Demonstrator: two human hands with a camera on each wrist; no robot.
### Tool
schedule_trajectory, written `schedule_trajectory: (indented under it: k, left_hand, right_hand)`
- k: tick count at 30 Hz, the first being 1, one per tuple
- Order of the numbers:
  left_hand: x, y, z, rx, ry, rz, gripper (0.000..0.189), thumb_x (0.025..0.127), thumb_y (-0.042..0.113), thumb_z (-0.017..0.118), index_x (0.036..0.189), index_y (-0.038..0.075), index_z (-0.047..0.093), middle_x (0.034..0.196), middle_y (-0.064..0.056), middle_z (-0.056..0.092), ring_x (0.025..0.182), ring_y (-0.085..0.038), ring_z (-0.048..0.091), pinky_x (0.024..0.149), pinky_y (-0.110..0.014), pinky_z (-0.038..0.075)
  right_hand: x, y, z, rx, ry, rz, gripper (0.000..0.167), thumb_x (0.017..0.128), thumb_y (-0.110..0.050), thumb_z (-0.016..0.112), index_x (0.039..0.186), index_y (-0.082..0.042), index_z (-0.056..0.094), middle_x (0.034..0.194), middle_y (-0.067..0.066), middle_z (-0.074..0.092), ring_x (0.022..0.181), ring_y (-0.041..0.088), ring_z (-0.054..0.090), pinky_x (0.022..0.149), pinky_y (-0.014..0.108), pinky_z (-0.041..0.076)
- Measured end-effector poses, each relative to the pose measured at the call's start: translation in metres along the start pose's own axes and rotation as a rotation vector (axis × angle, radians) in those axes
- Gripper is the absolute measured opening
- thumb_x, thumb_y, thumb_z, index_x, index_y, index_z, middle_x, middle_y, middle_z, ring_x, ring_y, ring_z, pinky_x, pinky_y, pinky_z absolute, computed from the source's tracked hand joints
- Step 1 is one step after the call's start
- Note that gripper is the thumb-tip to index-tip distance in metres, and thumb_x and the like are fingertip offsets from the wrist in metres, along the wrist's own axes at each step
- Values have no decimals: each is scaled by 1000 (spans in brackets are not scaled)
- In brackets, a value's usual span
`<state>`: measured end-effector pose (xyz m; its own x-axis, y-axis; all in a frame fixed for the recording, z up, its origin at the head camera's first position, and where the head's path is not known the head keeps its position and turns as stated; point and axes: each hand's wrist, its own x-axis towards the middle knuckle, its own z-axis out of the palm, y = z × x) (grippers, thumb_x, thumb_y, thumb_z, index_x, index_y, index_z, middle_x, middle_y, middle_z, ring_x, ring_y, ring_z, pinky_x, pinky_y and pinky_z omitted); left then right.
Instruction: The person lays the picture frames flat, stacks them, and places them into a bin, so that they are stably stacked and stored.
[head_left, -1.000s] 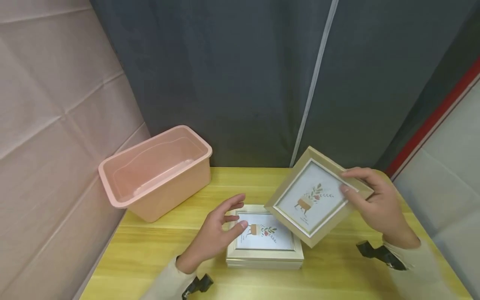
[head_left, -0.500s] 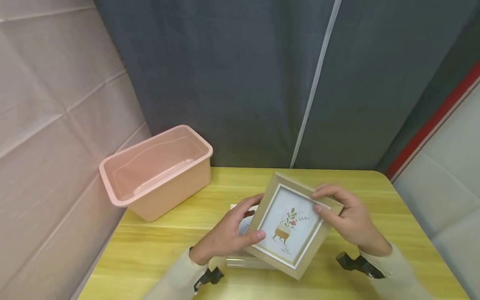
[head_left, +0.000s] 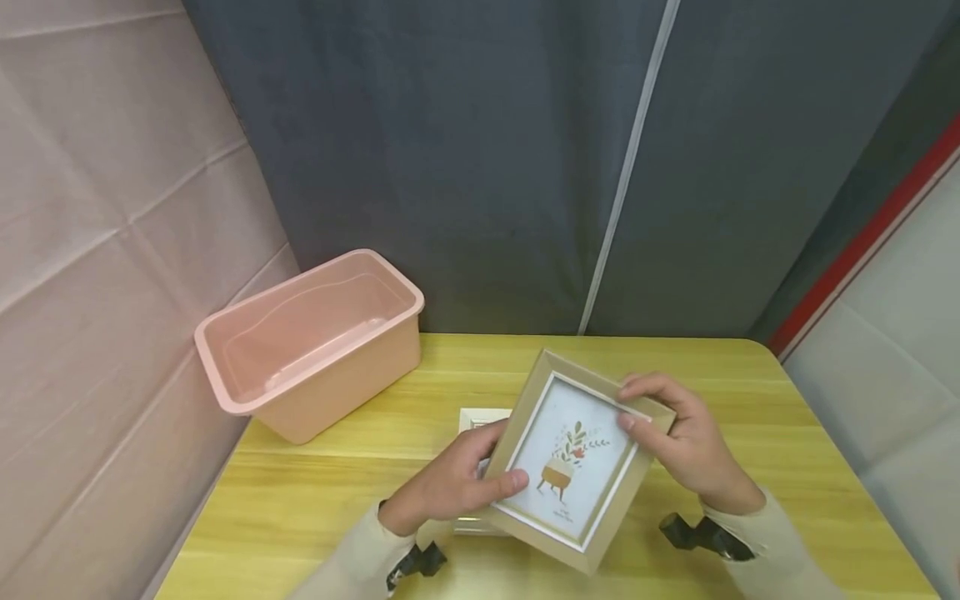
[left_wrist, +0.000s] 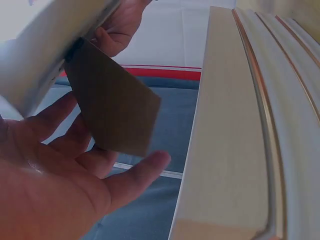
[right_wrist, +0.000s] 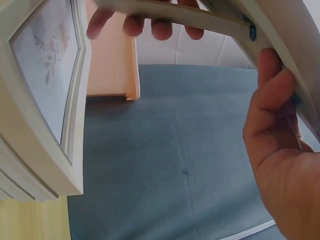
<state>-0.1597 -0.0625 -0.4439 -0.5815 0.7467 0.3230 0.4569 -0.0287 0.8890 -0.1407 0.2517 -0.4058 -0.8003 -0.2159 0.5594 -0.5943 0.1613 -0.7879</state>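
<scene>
A beige picture frame (head_left: pixel 577 454) with a potted-plant print is held tilted above the table. My right hand (head_left: pixel 690 442) grips its upper right corner, thumb on the front and fingers behind. At the left edge, my left hand (head_left: pixel 461 479) holds it with the thumb on the front; its fingers lie behind. In the left wrist view a brown stand flap (left_wrist: pixel 115 102) sticks out from the frame's back near those fingers. Beneath, mostly covered in the head view, lies a stack of pale frames (head_left: pixel 480 417); the right wrist view shows the stack's top frame (right_wrist: pixel 75 145) and its print.
A pink plastic bin (head_left: pixel 352 375) stands at the table's back left, against the light cloth wall (head_left: pixel 127 333). Dark grey cloth (head_left: pixel 450 167) hangs behind the yellow wooden table (head_left: pixel 720 367).
My right hand has brought the frame left and down towards me, over the stack. My left hand has shifted slightly right and now holds the frame's left edge.
</scene>
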Motion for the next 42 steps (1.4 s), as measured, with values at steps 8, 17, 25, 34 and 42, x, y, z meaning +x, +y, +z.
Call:
schedule_trajectory:
  k: [8, 17, 25, 34, 42]
  left_hand:
    - [-14, 9, -1, -52, 79, -103, 59, 105, 15, 65, 158, 11, 40, 130, -17, 70, 107, -14, 73, 88, -36, 66]
    - [-23, 10, -1, -98, 178, -141, 66, 106, 12, 62, 164, 14, 31, 143, -20, 59, 120, -23, 67, 95, -37, 64]
    - [-29, 9, 0, -143, 236, -131, 69, 105, 8, 62, 165, 13, 28, 148, -24, 48, 111, -19, 65, 80, -31, 65]
    - [-29, 7, 15, -243, 400, -71, 90, 93, -4, 74, 167, 13, 25, 147, -33, 47, 109, -15, 67, 89, -27, 64]
    - [-26, 3, 29, -275, 481, -98, 102, 91, -2, 78, 169, 19, 16, 152, -28, 47, 115, -16, 64, 90, -23, 60]
  right_hand:
    - [-1, 7, 5, -4, 73, -8, 27, 88, 21, 65, 111, 7, 64, 123, -12, 69, 109, 5, 66, 83, 15, 60]
    - [-2, 12, 15, -14, 158, 15, 32, 87, 23, 64, 115, 6, 66, 121, -11, 69, 106, 4, 65, 76, 14, 60]
    - [-3, 14, 21, -71, 263, 99, 29, 90, 17, 66, 118, 7, 67, 118, -11, 72, 104, 5, 67, 87, 13, 57]
    - [-2, 13, 33, 254, 413, 221, 31, 95, 19, 60, 125, 9, 62, 126, 6, 66, 81, 13, 78, 65, 30, 65]
    - [-3, 12, 46, 310, 483, 265, 31, 98, 17, 56, 126, 5, 60, 126, 12, 61, 93, 16, 78, 72, 33, 65]
